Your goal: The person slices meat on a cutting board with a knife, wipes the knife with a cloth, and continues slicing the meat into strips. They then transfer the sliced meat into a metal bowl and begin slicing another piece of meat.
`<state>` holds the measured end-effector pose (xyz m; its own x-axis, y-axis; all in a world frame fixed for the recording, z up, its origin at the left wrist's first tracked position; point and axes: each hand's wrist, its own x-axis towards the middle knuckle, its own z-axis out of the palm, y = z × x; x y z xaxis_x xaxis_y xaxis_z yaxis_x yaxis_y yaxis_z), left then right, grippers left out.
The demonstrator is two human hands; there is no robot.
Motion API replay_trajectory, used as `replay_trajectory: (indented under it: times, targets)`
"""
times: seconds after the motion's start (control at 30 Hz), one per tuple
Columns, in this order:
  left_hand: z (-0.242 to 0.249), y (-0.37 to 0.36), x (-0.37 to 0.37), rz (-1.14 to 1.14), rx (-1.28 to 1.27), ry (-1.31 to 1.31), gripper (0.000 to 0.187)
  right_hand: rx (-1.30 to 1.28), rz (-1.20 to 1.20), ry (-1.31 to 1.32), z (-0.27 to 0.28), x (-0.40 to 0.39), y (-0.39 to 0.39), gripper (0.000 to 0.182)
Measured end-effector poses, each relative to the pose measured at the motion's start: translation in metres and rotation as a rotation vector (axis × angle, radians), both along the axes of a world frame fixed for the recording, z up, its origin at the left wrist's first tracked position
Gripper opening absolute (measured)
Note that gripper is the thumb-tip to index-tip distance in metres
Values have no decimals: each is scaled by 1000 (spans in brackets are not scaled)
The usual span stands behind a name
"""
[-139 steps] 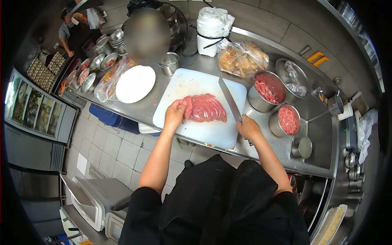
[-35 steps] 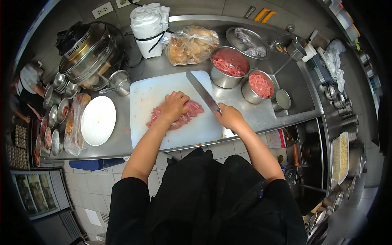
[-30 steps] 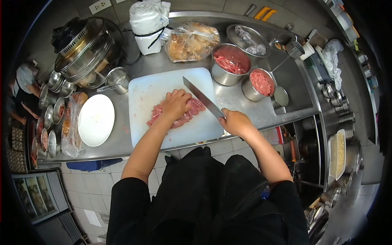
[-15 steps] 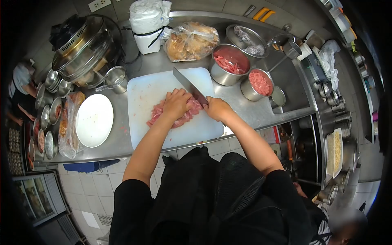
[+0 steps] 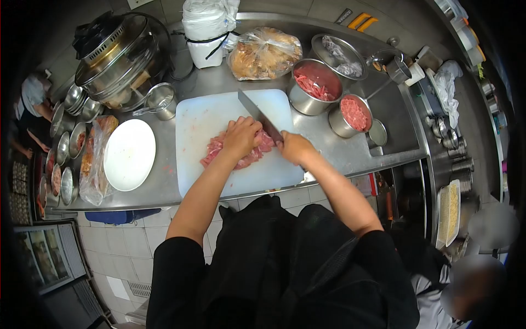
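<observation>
Raw sliced meat [image 5: 253, 159] lies in a pile on the white cutting board [image 5: 205, 112]. My left hand [image 5: 242, 138] presses on top of it, fingers bent and gripping the pile. My right hand [image 5: 296, 148] is closed around the handle of a large kitchen knife [image 5: 259, 114]. The blade points away to the upper left, at the right side of the meat and close to my left fingertips. The knife's handle is mostly hidden in my fist, and part of the meat is covered by my left hand.
Behind the board are a bag of brown food [image 5: 264, 54], a pot of meat strips [image 5: 316, 94] and a pot of minced meat [image 5: 351, 115]. A white oval plate [image 5: 130, 155] and steel bowls stand left. Co-workers are at far left [image 5: 35, 104] and lower right [image 5: 430, 293].
The view has shifted slightly, so the counter items sit a little further right. Both hands keep nearly the same place on the meat and knife. The person at lower right shows more.
</observation>
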<state>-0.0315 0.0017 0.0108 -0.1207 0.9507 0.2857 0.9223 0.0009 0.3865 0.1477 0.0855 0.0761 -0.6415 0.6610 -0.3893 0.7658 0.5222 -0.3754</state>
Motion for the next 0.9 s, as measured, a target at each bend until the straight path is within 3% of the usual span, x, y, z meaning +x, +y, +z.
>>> replay_trajectory:
  times: [0.13, 0.23, 0.33, 0.57, 0.73, 0.9]
  targets:
    - [2, 0, 1, 23, 7, -21, 25, -83, 18, -62, 49, 11, -7, 31]
    - [2, 0, 0, 20, 5, -28, 24, 97, 139, 8, 12, 29, -8, 31]
    - [2, 2, 0, 11, 36, -38, 23, -40, 13, 13, 10, 0, -8, 32]
    - [-4, 0, 1, 28, 59, -28, 22, -153, 44, -10, 48, 27, -7, 31]
    - [1, 1, -1, 33, -44, -52, 20, -152, -70, 42, 7, -4, -4, 33]
    - [-8, -8, -17, 46, 122, -70, 14, -132, -35, 52, 15, -1, -2, 34]
